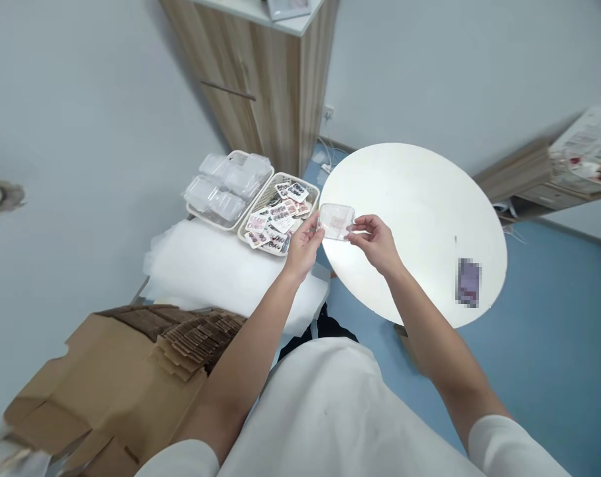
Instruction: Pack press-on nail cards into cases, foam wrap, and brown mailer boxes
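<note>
A small clear plastic box [336, 221] with a pale pinkish print or card showing in it is held up over the near-left edge of the round white table [404, 179]. My left hand [304, 244] pinches its left end between thumb and fingers. At the opposite end, my right hand [376, 242] grips the right edge with thumb and fingertips. Left of my left hand, a cream basket [314, 192] is filled with printed cards [280, 215]. Beside it, another basket [191, 211] holds several clear plastic boxes [230, 182].
White foam sheets [195, 255] lie in front of the baskets. Flattened cardboard boxes [106, 377] are stacked at the lower left. A blurred purple item [468, 283] rests on the table's right side. Behind stands a wood-grain cabinet [270, 86], with a shelf unit [543, 172] at right.
</note>
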Available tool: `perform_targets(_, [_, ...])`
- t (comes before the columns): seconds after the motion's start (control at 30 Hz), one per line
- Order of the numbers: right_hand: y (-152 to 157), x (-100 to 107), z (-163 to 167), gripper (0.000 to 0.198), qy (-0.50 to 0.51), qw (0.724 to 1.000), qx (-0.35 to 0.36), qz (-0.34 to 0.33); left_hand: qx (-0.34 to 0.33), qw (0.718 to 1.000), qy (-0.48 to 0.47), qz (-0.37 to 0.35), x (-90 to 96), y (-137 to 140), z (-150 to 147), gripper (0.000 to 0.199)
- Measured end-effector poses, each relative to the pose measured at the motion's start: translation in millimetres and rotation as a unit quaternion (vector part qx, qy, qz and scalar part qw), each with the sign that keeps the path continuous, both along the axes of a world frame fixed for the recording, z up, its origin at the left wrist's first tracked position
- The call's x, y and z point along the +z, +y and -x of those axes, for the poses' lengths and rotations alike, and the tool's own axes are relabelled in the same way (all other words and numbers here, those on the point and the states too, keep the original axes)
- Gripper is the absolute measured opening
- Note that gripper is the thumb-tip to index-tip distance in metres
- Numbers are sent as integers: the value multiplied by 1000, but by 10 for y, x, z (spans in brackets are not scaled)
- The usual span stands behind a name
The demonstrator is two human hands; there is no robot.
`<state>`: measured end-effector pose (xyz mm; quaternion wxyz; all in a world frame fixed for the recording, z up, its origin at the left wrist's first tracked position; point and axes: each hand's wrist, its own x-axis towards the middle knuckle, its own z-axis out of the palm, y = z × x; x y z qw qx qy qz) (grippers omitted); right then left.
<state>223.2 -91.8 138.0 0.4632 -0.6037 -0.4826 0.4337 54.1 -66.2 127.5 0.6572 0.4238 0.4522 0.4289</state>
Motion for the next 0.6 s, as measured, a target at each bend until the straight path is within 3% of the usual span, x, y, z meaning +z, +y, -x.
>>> perform_targets(0.1, [-336,46,-183,61,-12,999,-34,15,-94,996,-4,-2,29,-168,-147,57])
perform_targets(0.27, [-832,72,-434,64,-29,998,-50,26,-211,977,-13,-31,-38,-396,-390,66])
perform_targets(0.6, [-1397,-97,-992,62,53,995,-77,44,-321,937,91,-106,-134,-660,-896,59])
